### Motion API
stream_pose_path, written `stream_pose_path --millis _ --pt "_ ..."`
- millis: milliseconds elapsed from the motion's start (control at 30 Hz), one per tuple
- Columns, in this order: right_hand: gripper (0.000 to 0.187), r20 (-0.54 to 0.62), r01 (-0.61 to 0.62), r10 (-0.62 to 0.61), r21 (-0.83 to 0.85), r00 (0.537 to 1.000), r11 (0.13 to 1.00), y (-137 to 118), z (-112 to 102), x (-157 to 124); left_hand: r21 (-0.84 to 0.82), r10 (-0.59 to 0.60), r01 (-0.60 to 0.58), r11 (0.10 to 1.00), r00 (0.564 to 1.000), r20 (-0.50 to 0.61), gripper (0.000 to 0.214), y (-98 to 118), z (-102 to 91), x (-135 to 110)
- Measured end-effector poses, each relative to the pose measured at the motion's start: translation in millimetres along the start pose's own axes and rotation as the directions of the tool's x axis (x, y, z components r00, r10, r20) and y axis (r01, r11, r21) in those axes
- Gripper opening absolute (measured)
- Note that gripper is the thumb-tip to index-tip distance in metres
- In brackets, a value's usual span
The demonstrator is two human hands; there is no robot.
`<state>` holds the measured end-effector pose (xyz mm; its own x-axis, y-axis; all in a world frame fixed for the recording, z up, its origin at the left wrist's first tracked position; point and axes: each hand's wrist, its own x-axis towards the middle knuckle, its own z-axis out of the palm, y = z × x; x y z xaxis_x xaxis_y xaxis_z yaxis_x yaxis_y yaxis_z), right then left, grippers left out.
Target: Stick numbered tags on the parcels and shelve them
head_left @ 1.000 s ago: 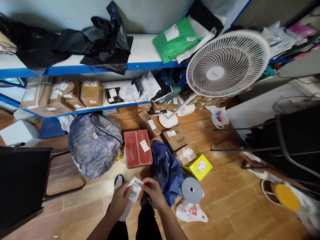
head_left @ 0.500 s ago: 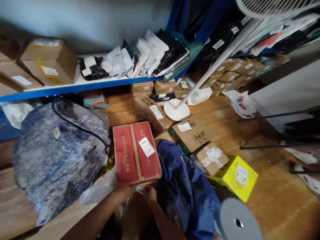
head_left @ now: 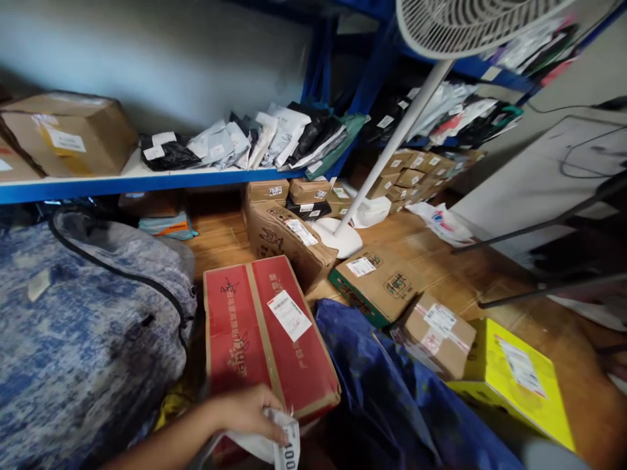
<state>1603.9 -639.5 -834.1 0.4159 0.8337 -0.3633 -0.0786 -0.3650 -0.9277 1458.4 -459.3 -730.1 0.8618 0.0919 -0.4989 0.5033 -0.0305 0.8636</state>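
My left hand is at the bottom of the view, its fingers closed on a white strip of printed number labels. It rests against the near edge of a red cardboard box with a white shipping label, lying flat on the wooden floor. My right hand is out of view. A blue plastic bag lies just right of the red box, and a large blue-grey mottled sack sits to its left.
Brown parcels and a yellow box lie on the floor to the right. A white standing fan rises from its round base behind them. Blue shelving holds cartons and poly mailers. A black chair frame stands at the right.
The view has moved closer and lower toward the red box. My right hand has left the view; my left hand still holds the label strip at the box's near edge.
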Motion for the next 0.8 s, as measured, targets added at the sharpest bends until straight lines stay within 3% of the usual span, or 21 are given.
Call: stream_pose_path --millis 100,200,267,367,467,567,667,800 --pt "0.026 -0.009 -0.032 0.033 0.028 0.999 0.999 -20.7 -4.6 2.5 -0.164 0.031 -0.078 0.983 0.961 -0.273 0.048 -13.7 -1.9 9.3" --pt "0.045 -0.002 -0.120 0.120 0.085 0.993 0.989 -54.9 -13.3 18.6 -0.220 0.077 -0.217 0.951 0.855 -0.512 0.061 -14.2 -5.6 24.0" --pt "0.054 0.025 -0.145 0.143 0.159 0.989 0.977 -93.7 -18.2 29.8 -0.242 0.098 -0.291 0.926 0.802 -0.589 0.063 -2.9 -4.1 30.7" --pt "0.044 0.052 0.051 -0.056 0.093 0.997 0.994 -156.7 -16.8 40.2 -0.288 0.120 -0.385 0.877 0.755 -0.645 0.060 24.0 3.4 33.8" --pt "0.032 0.031 0.193 -0.192 -0.039 0.981 0.980 -194.1 -10.6 46.4 -0.337 0.126 -0.466 0.818 0.718 -0.685 0.053 44.4 7.6 34.8" --pt "0.030 -0.016 0.232 -0.232 -0.012 0.973 0.973 -199.7 -9.5 55.5 -0.346 0.146 -0.485 0.803 0.723 -0.676 0.047 46.6 2.0 39.0" --pt "0.030 -0.022 0.227 -0.226 0.035 0.974 0.973 -186.6 -12.6 69.5 -0.278 0.151 -0.435 0.856 0.725 -0.672 0.048 34.6 -7.8 45.1" --pt "0.034 0.051 0.188 -0.192 0.073 0.980 0.979 -158.7 -7.8 92.3 -0.180 0.045 -0.266 0.947 0.664 -0.746 0.062 11.7 -15.3 50.5"
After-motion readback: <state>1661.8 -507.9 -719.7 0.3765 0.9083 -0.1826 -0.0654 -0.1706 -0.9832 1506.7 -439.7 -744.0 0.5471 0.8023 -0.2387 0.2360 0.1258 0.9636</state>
